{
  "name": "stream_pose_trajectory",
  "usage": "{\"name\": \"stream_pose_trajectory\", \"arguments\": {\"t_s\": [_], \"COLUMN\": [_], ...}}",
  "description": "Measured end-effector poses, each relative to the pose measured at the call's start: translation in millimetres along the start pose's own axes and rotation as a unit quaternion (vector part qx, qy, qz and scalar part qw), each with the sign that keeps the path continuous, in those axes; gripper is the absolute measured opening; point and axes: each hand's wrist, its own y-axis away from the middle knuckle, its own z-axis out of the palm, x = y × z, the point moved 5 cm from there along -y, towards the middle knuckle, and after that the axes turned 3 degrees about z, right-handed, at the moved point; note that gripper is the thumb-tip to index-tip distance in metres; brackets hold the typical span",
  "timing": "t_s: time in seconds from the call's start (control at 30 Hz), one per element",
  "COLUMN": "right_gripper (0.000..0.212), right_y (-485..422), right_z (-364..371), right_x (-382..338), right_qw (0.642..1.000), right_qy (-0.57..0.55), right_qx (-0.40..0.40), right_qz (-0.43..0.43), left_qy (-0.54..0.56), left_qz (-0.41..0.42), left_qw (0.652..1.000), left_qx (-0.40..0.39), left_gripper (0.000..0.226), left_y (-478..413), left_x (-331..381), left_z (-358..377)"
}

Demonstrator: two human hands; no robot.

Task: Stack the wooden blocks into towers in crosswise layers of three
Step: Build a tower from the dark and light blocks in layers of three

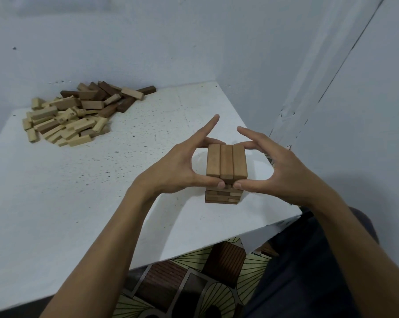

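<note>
Pale blue-grey walls (148, 42) meet in a corner behind a white, speckled bench (56, 191). Below the bench's near edge is a patterned floor (193, 283) w/ brown and yellow-green shapes, and dark trousers (308, 260) at lower right.

Loose pile (79, 113) of wooden blocks lies at the far left of the bench, close to the wall: pale ones toward the near side, mid-brown in the middle, dark brown at the back. It's well apart from the hands.

Both bare forearms reach in from the bottom. Left hand (175, 166) and right hand (283, 171) flank the tower (224, 195), which stands upright on the bench near its right front edge.

Tower is several layers high, w/ alternate layers turned crosswise. Top layer (226, 161) is 3 mid-brown blocks side by side, touching, long axes running away from the camera.

Each hand is clamped on the tower's upper part: both thumbs press the near face just under the top layer, almost meeting at centre, while curled fingers (253, 145) touch the far ends of the top blocks. Both index fingers stick out free, above and behind the tower, tips apart.
</note>
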Motion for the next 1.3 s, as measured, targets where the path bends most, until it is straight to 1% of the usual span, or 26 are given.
{"name": "stream_pose_trajectory", "arguments": {"t_s": [0.2,0.47,0.93,1.17,1.3], "right_gripper": [0.091,0.092,0.09,0.099,0.099], "right_y": [-1.4,-0.5,0.8,1.3,7.0], "right_z": [0.8,1.8,1.7,3.2,-2.9], "right_x": [2.7,3.2,0.9,-0.4,-2.8], "right_qw": [1.0,1.0,1.0,1.0,1.0], "right_qy": [-0.004,0.002,-0.004,-0.003,-0.003], "right_qx": [0.005,0.011,0.011,0.004,0.026], "right_qz": [-0.004,-0.002,0.004,0.004,0.005], "left_qy": [-0.01,-0.017,-0.023,-0.012,0.01], "left_qz": [-0.001,0.003,0.004,0.006,0.007], "left_qw": [1.0,1.0,1.0,1.0,1.0], "left_qx": [-0.001,-0.007,-0.008,-0.017,-0.018], "left_gripper": [0.115,0.109,0.108,0.114,0.119], "left_y": [-0.3,0.2,-0.9,-1.3,4.4], "left_x": [-1.3,-0.8,-2.3,-2.9,-7.2], "left_z": [0.6,3.3,2.1,5.0,3.0]}}
